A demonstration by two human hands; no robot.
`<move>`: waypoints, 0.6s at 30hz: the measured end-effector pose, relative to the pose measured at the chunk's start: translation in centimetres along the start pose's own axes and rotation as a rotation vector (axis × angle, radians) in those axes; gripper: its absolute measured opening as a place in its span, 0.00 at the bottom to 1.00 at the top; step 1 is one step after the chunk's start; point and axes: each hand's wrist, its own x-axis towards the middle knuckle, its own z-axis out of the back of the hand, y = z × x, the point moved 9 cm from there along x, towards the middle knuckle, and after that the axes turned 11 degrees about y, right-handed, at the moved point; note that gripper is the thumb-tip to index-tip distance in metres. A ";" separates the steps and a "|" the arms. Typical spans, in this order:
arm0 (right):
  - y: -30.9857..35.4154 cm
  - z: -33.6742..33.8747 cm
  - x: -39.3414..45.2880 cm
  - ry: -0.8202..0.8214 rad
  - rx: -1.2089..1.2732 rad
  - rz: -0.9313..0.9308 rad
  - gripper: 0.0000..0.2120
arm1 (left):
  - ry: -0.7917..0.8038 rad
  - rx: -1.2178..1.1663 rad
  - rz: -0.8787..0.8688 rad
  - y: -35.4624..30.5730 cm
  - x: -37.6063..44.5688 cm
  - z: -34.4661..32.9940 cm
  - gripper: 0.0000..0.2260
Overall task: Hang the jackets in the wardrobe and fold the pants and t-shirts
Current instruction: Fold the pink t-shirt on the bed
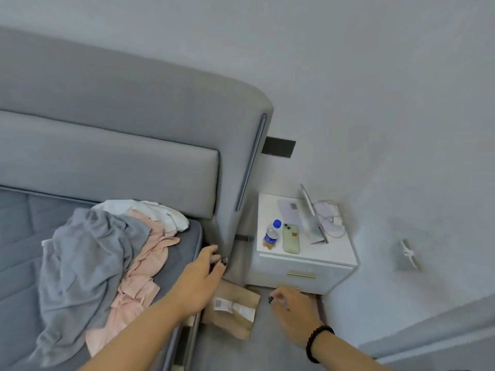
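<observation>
Left hand [199, 283] reaches past the bed [184, 253] corner, its fingers blurred, grasp unclear; right hand [294, 307] hovers, loosely curled, holding nothing.

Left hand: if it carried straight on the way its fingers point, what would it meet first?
Probably the grey bed frame's corner: the left hand points up-right past the mattress edge, though depth is unclear.

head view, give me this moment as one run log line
left hand: empty, over bed edge | right hand: empty, near nightstand | clothes pile: unfolded on bed | stage: nothing picked up
</observation>
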 end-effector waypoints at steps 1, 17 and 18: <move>0.9 -1.6 1.8 0.015 -0.011 0.009 0.05 | -0.023 -0.002 0.033 2.6 0.1 1.4 0.20; 0.9 -39.8 15.6 0.528 0.103 -0.182 0.12 | -0.065 0.025 0.492 37.6 -4.9 6.9 0.24; 0.9 -40.7 16.3 0.501 0.155 -0.194 0.16 | -0.082 0.032 0.496 38.9 -4.9 6.9 0.24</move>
